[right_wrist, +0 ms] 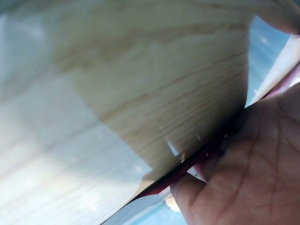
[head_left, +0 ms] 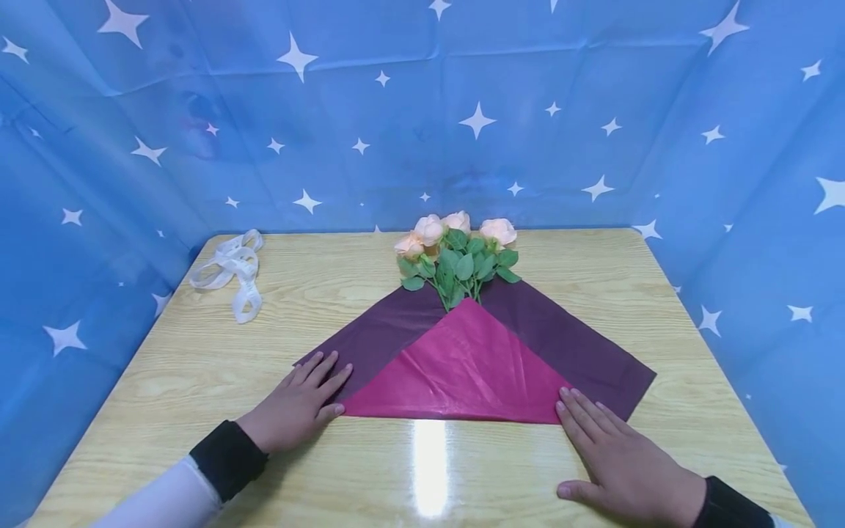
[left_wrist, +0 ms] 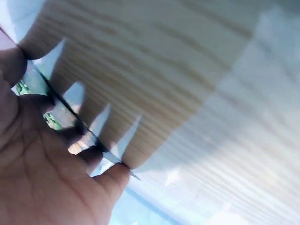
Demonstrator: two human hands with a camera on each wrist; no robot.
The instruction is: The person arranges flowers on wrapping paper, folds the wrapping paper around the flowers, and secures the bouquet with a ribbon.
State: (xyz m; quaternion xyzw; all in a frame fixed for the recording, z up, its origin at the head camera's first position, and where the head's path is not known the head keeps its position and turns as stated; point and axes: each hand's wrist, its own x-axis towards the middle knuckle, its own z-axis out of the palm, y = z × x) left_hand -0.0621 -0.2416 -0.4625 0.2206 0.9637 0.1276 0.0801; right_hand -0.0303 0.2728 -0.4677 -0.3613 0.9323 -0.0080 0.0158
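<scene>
A sheet of wrapping paper [head_left: 462, 374] lies on the table, its magenta side folded up into a triangle over the dark purple side. Several pale pink roses [head_left: 498, 232] with green leaves stick out past the paper's top, and the fold covers their lower stems. My left hand [head_left: 297, 403] rests with spread fingers on the paper's left corner. On the right end of the fold, my right hand [head_left: 617, 458] presses with straight fingers, its thumb out on the table. Both palms show close up in the left wrist view [left_wrist: 51, 178] and the right wrist view [right_wrist: 253, 164].
A loosely curled white ribbon [head_left: 240, 268] lies at the table's back left. The wooden table [head_left: 317, 293] ends at a blue curtain [head_left: 396, 95] with white stars behind and at both sides. Light glares off the tabletop near the front middle.
</scene>
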